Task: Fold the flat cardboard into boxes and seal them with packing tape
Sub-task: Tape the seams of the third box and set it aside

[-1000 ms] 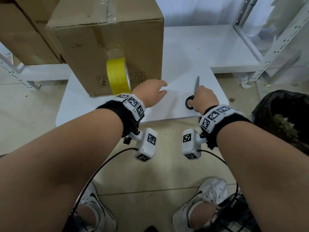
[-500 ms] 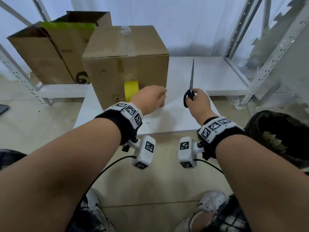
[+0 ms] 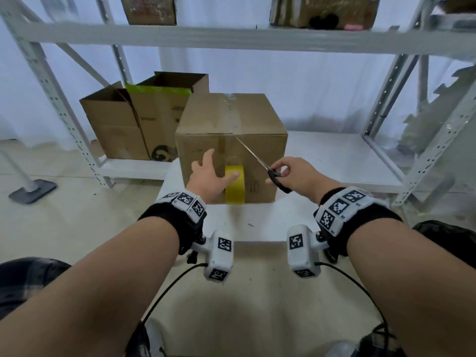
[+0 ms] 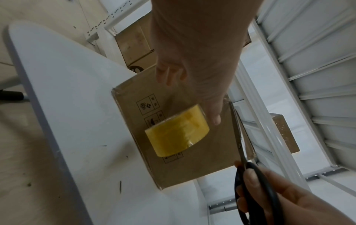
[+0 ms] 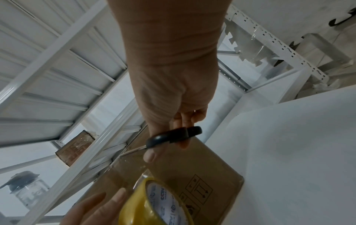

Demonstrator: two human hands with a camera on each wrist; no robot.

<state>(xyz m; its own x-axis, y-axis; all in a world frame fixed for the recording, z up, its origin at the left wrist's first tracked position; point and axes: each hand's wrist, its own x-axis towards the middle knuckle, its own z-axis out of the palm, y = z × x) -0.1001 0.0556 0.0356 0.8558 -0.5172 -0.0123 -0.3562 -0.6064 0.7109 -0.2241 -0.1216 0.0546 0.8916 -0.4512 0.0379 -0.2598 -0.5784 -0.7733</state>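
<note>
Box [image 3: 231, 148] sits taped on white table [image 3: 260, 222], yellow tape roll [image 3: 234, 184] hanging against its front. Left hand [image 3: 210, 176] fingers spread, thumb seemingly touching the roll, gripping nothing. Right hand [image 3: 296, 173] grips scissors [image 3: 268, 168], blade tip at the box's top front edge.

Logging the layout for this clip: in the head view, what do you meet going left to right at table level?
Open boxes → left hand → tape roll → scissors → right hand. The sealed box stands behind the hands and roll, so it has no clear place in the order.
</note>
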